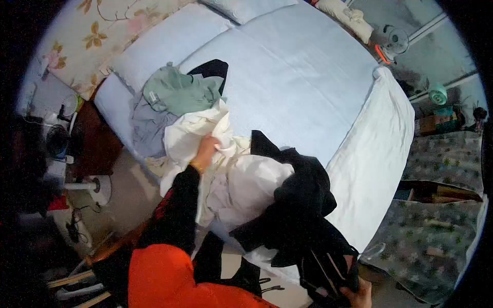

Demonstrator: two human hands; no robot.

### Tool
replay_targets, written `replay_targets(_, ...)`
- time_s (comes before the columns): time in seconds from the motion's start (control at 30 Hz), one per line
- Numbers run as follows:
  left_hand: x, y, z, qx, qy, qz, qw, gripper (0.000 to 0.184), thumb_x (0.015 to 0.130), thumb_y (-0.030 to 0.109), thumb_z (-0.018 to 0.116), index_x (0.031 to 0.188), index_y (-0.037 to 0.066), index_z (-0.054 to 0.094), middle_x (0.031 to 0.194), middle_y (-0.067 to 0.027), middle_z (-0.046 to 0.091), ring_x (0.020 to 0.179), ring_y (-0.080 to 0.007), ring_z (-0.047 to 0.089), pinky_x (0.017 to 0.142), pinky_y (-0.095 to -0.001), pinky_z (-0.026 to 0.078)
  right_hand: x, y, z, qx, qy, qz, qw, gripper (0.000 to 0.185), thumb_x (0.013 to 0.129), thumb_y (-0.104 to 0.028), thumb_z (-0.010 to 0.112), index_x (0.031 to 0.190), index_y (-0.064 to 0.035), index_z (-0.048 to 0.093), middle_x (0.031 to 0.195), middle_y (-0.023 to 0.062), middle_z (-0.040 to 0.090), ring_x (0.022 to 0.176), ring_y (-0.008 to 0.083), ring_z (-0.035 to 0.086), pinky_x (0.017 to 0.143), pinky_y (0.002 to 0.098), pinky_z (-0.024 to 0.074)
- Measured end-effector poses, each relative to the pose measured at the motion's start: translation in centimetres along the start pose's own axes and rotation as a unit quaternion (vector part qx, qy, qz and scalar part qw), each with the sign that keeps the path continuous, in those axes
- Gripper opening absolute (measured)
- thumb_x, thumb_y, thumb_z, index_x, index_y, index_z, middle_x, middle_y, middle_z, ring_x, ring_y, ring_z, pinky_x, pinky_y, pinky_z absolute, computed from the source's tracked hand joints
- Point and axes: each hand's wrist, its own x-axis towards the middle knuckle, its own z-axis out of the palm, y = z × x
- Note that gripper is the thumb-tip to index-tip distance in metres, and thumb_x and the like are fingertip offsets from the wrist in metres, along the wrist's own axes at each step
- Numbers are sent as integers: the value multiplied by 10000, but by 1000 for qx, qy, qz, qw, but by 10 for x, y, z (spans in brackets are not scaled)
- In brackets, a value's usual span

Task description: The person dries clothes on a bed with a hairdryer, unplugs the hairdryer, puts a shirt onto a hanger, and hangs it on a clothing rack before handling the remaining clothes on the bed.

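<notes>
My left hand (206, 153) reaches forward onto the bed, its fingers closed on a cream garment (191, 132) in the clothes pile. At the lower right, my right hand (359, 294) is partly cut off by the frame edge. Its fingers are closed on a black garment (308, 226) that trails back across the bed. Thin strips or straps show near that hand, too dark to identify. Between the hands lies a pale, off-white garment (257, 180). Beyond the left hand are a sage-green garment (182, 92) and a greyish-lavender garment (150, 123).
The bed (298, 77) has a pale blue sheet, with a white cloth (372, 159) hanging over its right side. A white-based stand (101, 190) is on the floor at left. Patterned fabric storage boxes (426, 241) stand at right, and a clear fan-like object (397, 40) is farther back.
</notes>
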Motion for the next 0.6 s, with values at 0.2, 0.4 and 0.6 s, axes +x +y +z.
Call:
replay_targets(0.2,-160,241,-39,54,-156,61,984,293,890,169,574,1121,-8,601,1045,-75,651,913,-158,618,809,-300,495,46,-38,-3,-281,-70,-114,950,272,709,-80,734,931,-7,594,848,121,591,757,257,561,656,384,437)
replay_targets(0.4,-310,380,26,467,-97,274,835,281,847,116,630,1100,-4,622,985,-85,673,867,-133,609,796,-277,480,46,-88,-13,-420,-184,-423,782,227,627,-93,749,780,-25,596,832,146,611,755,368,600,616,418,487)
replay_targets(0.6,-444,411,136,441,-268,313,797,286,859,105,612,1134,29,625,987,-73,681,873,-114,603,793,-266,478,-16,-155,0,-447,-262,-609,601,175,601,-17,638,773,-17,603,1502,110,275,910,264,593,627,372,529)
